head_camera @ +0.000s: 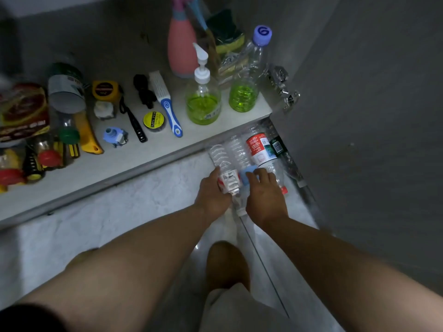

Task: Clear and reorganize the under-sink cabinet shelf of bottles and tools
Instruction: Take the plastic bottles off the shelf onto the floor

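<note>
A: Where are the empty bottles [242, 154] laid?
B: On the floor, below the shelf [134, 154] edge.
A: And the hands?
B: A white-labelled bottle [227, 179] is gripped by the left hand [212, 192]; a blue-labelled bottle [247, 174] is clasped by the right hand [265, 195].

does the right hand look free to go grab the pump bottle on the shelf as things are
Probably not yet. The right hand is down on the floor bottles, fingers on a blue-capped bottle. The path up to the pump bottle looks open, with nothing standing in front of it.
</note>
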The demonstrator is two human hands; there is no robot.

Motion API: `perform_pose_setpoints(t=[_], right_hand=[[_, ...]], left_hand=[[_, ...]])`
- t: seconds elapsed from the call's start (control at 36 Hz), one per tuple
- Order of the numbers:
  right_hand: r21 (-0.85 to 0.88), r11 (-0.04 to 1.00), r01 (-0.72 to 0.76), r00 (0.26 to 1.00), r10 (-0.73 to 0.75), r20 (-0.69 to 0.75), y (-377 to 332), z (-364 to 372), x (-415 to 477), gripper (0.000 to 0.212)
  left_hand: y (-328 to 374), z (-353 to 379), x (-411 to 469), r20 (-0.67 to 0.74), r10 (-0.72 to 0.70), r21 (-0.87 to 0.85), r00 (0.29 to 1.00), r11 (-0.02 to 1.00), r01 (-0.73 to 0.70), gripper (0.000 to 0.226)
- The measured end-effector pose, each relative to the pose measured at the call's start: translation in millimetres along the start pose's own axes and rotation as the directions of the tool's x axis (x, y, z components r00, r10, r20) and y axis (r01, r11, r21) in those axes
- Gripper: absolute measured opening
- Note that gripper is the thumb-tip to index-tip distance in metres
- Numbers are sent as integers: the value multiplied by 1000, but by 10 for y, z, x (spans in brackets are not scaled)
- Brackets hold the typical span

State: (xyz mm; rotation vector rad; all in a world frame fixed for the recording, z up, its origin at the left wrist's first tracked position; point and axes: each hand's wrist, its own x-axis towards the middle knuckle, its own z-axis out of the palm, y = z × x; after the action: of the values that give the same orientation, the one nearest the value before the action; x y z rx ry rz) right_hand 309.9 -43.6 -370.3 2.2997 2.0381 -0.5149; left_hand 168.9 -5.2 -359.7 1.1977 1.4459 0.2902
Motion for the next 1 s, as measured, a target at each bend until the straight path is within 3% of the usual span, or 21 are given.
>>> perform_pose_setpoints(t=[0.14,0.28,0.42,0.58,0.75,0.83,1.0], right_hand=[[5,1000,-25,998,25,52,25,-29,-43,78],[59,998,-24,996,18,89,23,-72,-69,78],[148,989,12,998,-21,58,-54,-254,-60,60],[215,960,181,974,-205,93,-440,-621,50,41],[249,911,330,899,-383,210,-1099,-960,190,34],[228,895,383,871,-432,234,-1446,-1057,310,32],[271,878,394,863,-455,218,-2064,-1045,621,38]], left_hand=[[20,-58,-30,94,34,74,995,996,-41,63],[70,-181,-135,159,51,33,986,998,-57,60],[170,-533,-287,193,45,159,980,984,-76,54],[300,-1356,-590,193,13,422,981,902,-95,46],[249,-2297,-901,82,110,603,991,786,-137,28],[79,-2685,-955,-56,208,604,976,786,-133,23],[-262,-3243,-869,-449,331,599,830,800,4,30]])
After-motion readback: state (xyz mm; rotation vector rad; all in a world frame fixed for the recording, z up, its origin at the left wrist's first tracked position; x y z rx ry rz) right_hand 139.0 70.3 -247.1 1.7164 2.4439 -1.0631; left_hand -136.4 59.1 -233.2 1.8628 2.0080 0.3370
